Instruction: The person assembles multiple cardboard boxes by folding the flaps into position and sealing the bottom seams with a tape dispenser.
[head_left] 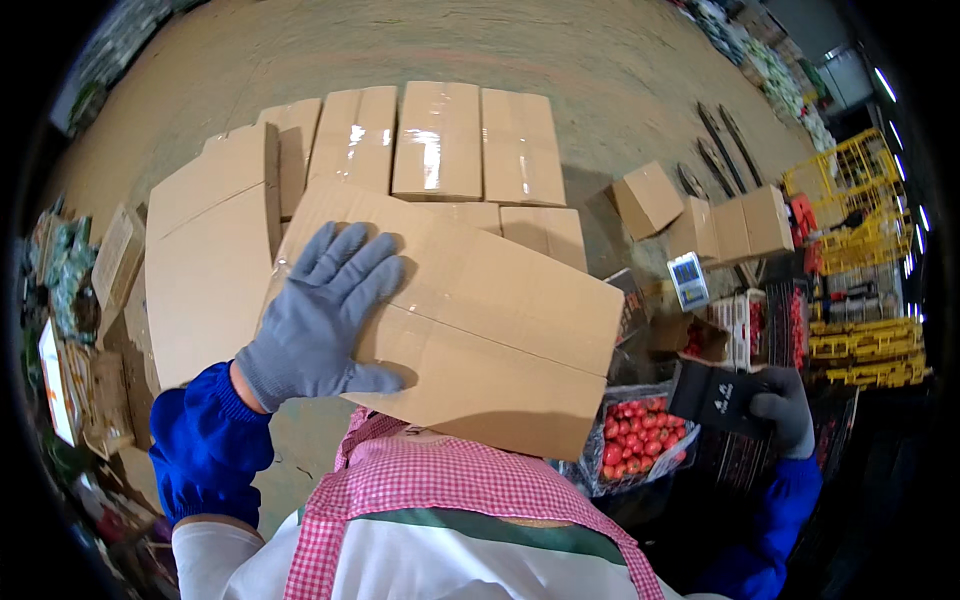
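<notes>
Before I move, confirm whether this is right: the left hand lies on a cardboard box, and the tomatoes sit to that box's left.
Wrong side: the head view shows the tomatoes to the right of the cardboard box. The left hand does lie on that box.

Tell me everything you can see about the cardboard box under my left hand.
The cardboard box is plain light brown, apparently corrugated card. A thin dark seam runs lengthwise across its upper face, which looks closed. It lies slantwise, its right end nearer your pink checked apron, with a shaded patch at lower right. Your grey-gloved left hand is spread on its left part. Whether it touches the apron can't be told.
</notes>
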